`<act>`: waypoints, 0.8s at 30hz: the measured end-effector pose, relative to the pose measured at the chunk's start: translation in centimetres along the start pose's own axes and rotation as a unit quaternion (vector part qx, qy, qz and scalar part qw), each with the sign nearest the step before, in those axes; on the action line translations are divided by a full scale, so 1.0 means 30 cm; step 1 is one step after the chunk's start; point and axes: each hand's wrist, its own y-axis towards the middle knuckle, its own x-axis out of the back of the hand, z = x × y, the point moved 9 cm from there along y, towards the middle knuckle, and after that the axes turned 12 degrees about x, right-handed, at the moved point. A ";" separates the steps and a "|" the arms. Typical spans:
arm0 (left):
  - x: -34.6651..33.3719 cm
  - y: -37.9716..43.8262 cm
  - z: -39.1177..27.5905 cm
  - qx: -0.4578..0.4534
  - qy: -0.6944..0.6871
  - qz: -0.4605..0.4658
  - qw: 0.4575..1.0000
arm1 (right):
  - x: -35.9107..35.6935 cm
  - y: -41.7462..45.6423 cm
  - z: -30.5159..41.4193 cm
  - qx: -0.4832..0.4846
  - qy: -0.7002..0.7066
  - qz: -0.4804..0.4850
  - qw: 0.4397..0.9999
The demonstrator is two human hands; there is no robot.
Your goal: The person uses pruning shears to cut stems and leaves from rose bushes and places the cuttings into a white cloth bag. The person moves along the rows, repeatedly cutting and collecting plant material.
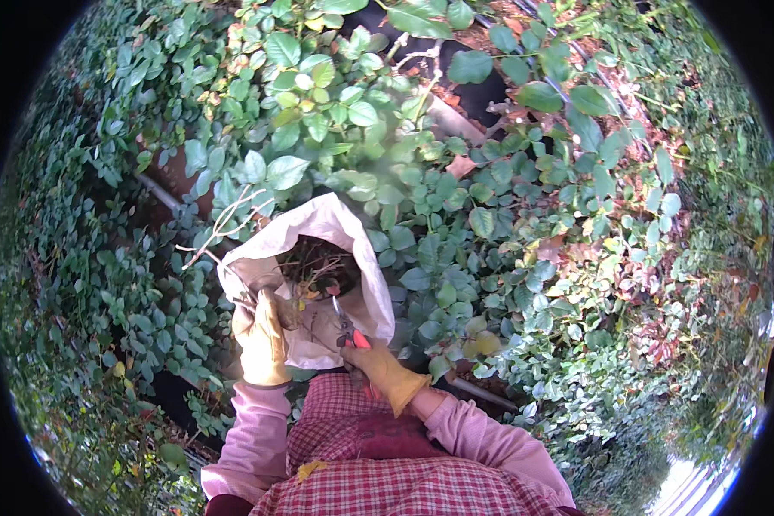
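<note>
A white fabric sack (375, 284) with its mouth spread wide is in front of my body. Inside lie dry cut twigs and dead leaves (319, 261). My left hand (261, 338), in a yellow work glove, is at the sack's left side, closed on a dry forked branch (222, 226) that sticks out past the rim. Whether those fingers also pinch the sack cannot be seen. My right hand (380, 371), gloved too, grips red-handled pruning shears (355, 337) over the near right rim. The blades point up into the sack's mouth.
Dense leafy rose-like bushes (284, 84) surround me on every side. A pale post or pipe (455, 119) lies among the stems ahead, near dark ground sheeting (480, 97). Thin grey pipes (158, 191) show through the leaves. Dark tubing (555, 84) runs at the upper right.
</note>
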 end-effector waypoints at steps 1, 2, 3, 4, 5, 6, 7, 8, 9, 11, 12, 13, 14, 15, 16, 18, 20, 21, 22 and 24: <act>-0.021 -0.023 0.015 -0.014 0.051 0.015 0.998 | 0.034 0.016 -0.061 -0.010 -0.042 0.005 0.999; -0.048 -0.046 0.025 -0.064 0.125 0.032 0.990 | 0.043 -0.006 0.026 -0.006 -0.114 0.025 0.993; -0.097 -0.063 0.029 -0.122 0.200 0.053 0.971 | 0.075 -0.001 -0.005 0.011 -0.131 -0.001 0.991; -0.107 -0.055 0.064 -0.161 0.305 0.066 0.936 | 0.087 -0.017 0.036 0.014 -0.142 -0.010 0.990; -0.123 -0.036 0.106 -0.200 0.405 0.076 0.889 | 0.098 -0.038 0.077 0.016 -0.152 -0.018 0.988; -0.152 -0.013 0.126 -0.213 0.421 0.087 0.877 | 0.113 -0.059 0.075 -0.022 -0.129 -0.016 0.991; -0.111 0.027 0.196 -0.190 0.530 0.047 0.825 | 0.113 -0.074 0.068 -0.059 -0.108 -0.004 0.992; -0.077 0.082 0.293 -0.154 0.619 0.073 0.767 | 0.133 -0.067 0.052 -0.025 -0.120 -0.040 0.992; -0.024 0.136 0.378 -0.116 0.701 0.091 0.698 | 0.128 -0.076 0.052 -0.013 -0.103 -0.051 0.993; 0.071 0.203 0.523 0.025 0.833 0.124 0.538 | 0.135 -0.083 0.074 0.013 -0.075 -0.074 0.994; 0.018 0.183 0.492 0.059 0.864 0.187 0.464 | 0.151 -0.081 0.065 0.027 -0.084 -0.085 0.992; 0.037 0.203 0.500 0.144 0.846 0.234 0.458 | 0.139 -0.088 0.069 -0.027 -0.086 -0.059 0.994; 0.003 0.220 0.447 0.105 0.806 0.233 0.534 | 0.134 -0.100 0.116 -0.008 -0.099 -0.064 0.993; -0.034 0.224 0.378 0.064 0.759 0.231 0.605 | 0.126 -0.109 0.180 0.013 -0.111 -0.071 0.991; -0.048 0.235 0.334 0.062 0.686 0.217 0.691 | 0.124 -0.102 0.210 0.045 -0.112 -0.078 0.990; -0.079 0.172 0.293 0.009 0.787 0.203 0.583 | 0.108 -0.092 0.237 0.078 -0.100 -0.088 0.988; -0.072 0.130 0.297 0.013 0.833 0.230 0.503 | 0.095 -0.085 0.252 0.070 -0.138 -0.082 0.985; -0.064 0.136 0.288 -0.004 0.835 0.233 0.499 | 0.084 -0.071 0.268 0.070 -0.158 -0.075 0.982; -0.093 0.113 0.208 -0.018 0.785 0.244 0.569 | 0.075 -0.082 0.277 0.032 -0.169 -0.076 0.982; -0.097 0.091 0.132 -0.054 0.735 0.228 0.636 | 0.056 -0.118 0.387 0.077 -0.184 -0.086 0.976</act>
